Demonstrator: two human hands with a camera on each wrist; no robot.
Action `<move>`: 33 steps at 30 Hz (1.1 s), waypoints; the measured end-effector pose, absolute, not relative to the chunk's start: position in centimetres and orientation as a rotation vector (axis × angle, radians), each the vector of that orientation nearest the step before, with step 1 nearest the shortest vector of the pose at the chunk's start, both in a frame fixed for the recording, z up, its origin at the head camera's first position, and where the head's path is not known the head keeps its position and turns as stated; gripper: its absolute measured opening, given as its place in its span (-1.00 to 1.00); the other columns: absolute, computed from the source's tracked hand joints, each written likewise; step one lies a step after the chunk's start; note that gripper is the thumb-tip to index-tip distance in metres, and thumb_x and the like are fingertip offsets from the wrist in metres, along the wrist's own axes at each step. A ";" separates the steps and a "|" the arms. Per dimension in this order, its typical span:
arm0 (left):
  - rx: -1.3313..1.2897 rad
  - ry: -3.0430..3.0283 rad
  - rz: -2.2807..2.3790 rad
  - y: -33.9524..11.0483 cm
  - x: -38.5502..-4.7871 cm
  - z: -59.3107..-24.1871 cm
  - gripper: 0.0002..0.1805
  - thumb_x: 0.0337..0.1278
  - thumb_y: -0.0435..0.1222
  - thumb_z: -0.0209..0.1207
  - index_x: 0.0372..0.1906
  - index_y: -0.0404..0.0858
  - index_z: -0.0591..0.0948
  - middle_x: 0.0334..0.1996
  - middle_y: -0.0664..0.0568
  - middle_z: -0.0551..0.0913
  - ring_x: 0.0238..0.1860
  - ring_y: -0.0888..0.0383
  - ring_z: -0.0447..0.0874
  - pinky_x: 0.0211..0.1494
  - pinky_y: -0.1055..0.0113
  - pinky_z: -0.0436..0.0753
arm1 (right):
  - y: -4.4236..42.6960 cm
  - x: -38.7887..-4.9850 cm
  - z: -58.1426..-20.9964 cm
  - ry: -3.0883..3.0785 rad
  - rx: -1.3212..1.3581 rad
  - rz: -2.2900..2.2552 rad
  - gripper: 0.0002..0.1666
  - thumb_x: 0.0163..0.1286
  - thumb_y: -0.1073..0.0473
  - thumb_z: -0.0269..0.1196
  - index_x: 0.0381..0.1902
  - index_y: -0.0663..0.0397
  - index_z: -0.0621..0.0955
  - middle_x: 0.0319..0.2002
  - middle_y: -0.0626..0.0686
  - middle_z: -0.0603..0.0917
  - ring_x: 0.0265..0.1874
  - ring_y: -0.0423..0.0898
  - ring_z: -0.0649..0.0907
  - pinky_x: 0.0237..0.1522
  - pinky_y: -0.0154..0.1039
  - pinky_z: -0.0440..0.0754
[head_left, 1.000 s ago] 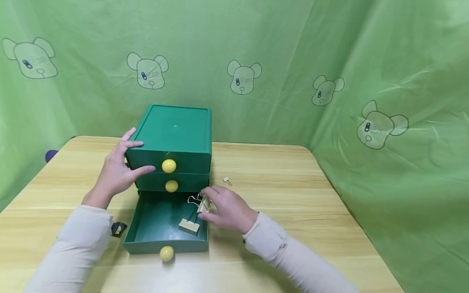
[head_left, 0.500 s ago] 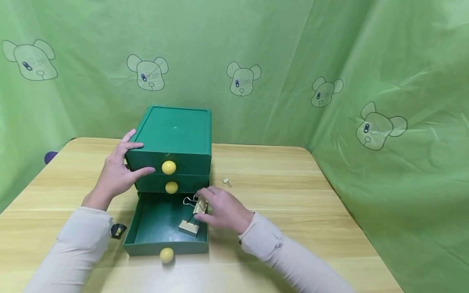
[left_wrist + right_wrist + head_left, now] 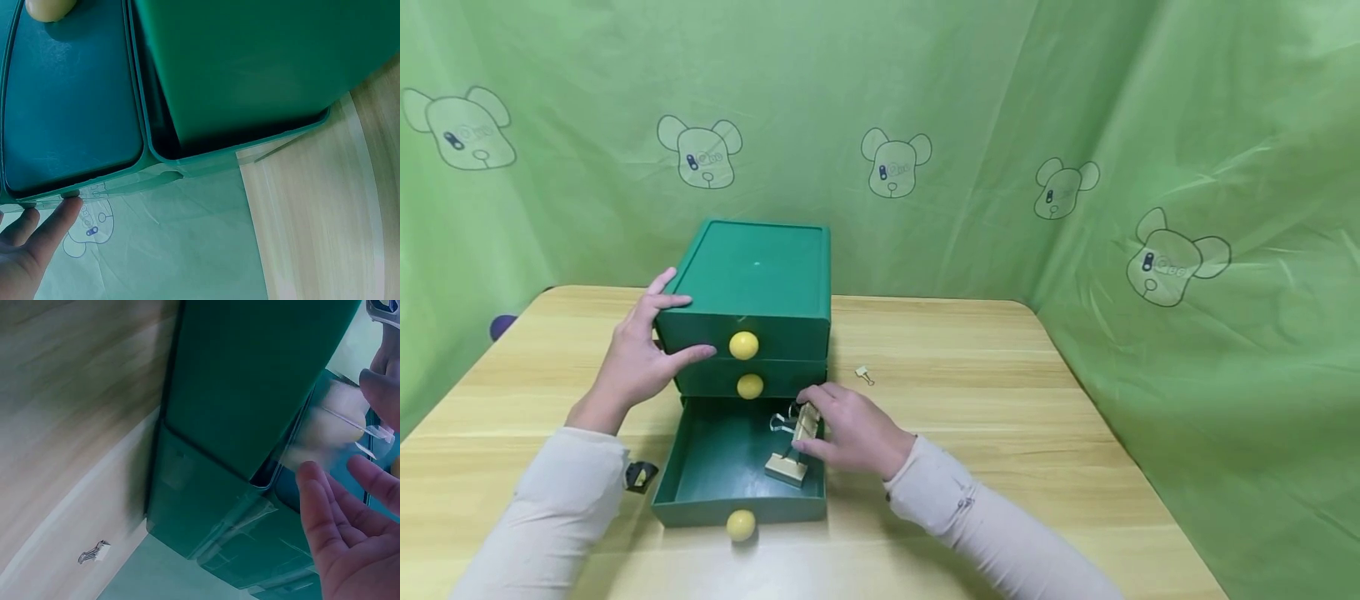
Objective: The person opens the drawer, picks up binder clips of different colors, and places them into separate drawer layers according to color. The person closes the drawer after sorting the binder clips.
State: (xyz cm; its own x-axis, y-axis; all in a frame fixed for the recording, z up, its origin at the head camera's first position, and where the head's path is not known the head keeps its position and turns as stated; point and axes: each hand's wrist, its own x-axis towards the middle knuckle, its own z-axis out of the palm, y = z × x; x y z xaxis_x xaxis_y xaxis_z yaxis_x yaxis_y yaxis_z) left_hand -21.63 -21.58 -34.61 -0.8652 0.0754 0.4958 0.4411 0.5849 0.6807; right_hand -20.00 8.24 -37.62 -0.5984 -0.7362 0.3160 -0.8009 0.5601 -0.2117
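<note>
A green drawer unit [image 3: 756,267] stands on the table with its bottom drawer [image 3: 715,467] pulled out. My left hand [image 3: 636,358] rests on its left front corner, fingers spread, thumb across the top drawer's front. Over the right side of the bottom drawer, my right hand [image 3: 857,425] holds a large gold binder clip [image 3: 807,425] between thumb and fingertips. That clip is blurred in the right wrist view, and part of it is hidden by fingers in the head view. A second large gold binder clip [image 3: 786,469] lies in the drawer just below it.
A small binder clip [image 3: 865,375] lies on the wooden table [image 3: 970,392], right of the unit. A small black-and-yellow object [image 3: 641,477] sits by the left sleeve. Round yellow knobs [image 3: 741,525] front the drawers. Green curtains [image 3: 970,83] hang behind and to the right.
My right hand has moved slightly left with the large binder clip, bringing it further over the drawer and closer to the clip lying there. The left hand stays on the unit.
</note>
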 end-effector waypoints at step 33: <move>-0.421 -2.386 -1.183 -21.7 -21.8 -34.8 -0.27 -0.06 -0.29 0.47 0.22 -0.29 0.35 0.52 0.05 0.03 0.44 -0.28 0.01 0.15 -0.34 0.35 | 10.9 -24.6 -39.1 -2.729 1.067 0.589 -0.76 0.24 0.18 0.37 -0.23 0.25 0.63 -0.27 0.15 0.70 -0.28 0.00 0.67 -0.18 -0.18 0.63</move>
State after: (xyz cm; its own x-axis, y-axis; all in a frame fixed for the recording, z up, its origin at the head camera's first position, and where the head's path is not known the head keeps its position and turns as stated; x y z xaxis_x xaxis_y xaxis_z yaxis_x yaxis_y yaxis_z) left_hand -21.78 -21.65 -34.80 -0.8561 0.0743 0.5114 0.4520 0.5873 0.6714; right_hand -24.59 10.92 -39.14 -0.7349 -0.6183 0.2785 -0.6781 0.6693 -0.3036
